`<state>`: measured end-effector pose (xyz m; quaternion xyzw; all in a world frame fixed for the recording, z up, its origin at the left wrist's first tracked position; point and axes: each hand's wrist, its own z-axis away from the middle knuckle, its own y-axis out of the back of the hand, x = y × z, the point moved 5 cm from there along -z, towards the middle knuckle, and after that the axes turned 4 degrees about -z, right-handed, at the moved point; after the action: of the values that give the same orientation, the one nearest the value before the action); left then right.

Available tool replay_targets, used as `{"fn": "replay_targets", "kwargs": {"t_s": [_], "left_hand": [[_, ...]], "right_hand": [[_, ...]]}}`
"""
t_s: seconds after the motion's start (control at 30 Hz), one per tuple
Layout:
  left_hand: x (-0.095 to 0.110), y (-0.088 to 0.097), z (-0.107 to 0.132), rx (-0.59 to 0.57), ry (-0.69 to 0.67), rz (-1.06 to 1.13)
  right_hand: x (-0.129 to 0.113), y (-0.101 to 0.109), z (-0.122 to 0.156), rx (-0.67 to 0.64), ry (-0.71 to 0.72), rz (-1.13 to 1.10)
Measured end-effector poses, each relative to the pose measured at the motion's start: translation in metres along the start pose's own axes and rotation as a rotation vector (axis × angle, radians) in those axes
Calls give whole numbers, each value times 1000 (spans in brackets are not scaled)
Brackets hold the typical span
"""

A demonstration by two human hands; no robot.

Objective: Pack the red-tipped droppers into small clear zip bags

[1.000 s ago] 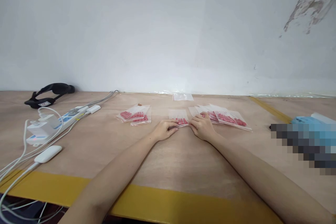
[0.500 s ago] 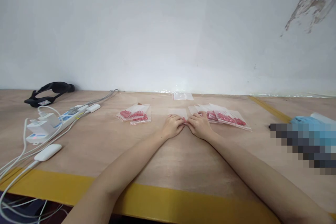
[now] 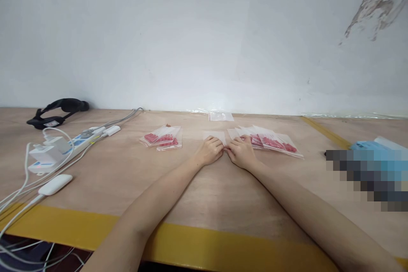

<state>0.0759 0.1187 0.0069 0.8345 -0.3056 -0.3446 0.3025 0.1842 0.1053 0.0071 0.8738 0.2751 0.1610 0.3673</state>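
At the middle of the table, a small clear zip-lock bag [image 3: 214,136] lies flat. Its near edge runs in under my fingers, where a little red shows. My left hand [image 3: 210,150] is closed with its fingertips pinching that near edge. Close beside it, my right hand [image 3: 240,151] is closed on the same edge, thumb and finger together. Just right of my right hand lies a fanned row of zip-lock bags with red pieces [image 3: 276,142]. More bags with red pieces [image 3: 164,137] overlap to the left of my left hand.
A stack of clear bags [image 3: 221,117] lies against the wall. On the left are a black strap headset [image 3: 60,112], a white power strip [image 3: 76,144] with chargers, a white device [image 3: 56,184] and cables. A blue item [image 3: 371,148] and a blurred patch are on the right. Yellow tape [image 3: 204,238] lines the front edge.
The view has shifted slightly. My hands stay at the bag's near edge with small finger movements, and less red shows between the fingertips. The other bags have not moved.
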Motion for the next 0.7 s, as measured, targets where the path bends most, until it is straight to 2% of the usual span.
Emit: {"fn": "replay_targets", "kwargs": {"t_s": [0.43, 0.7], "left_hand": [[-3, 14, 3, -3, 67, 29], [-20, 26, 25, -6, 83, -7]], "right_hand": [[0, 9, 4, 11, -26, 59], [6, 11, 7, 34, -56, 43]]}}
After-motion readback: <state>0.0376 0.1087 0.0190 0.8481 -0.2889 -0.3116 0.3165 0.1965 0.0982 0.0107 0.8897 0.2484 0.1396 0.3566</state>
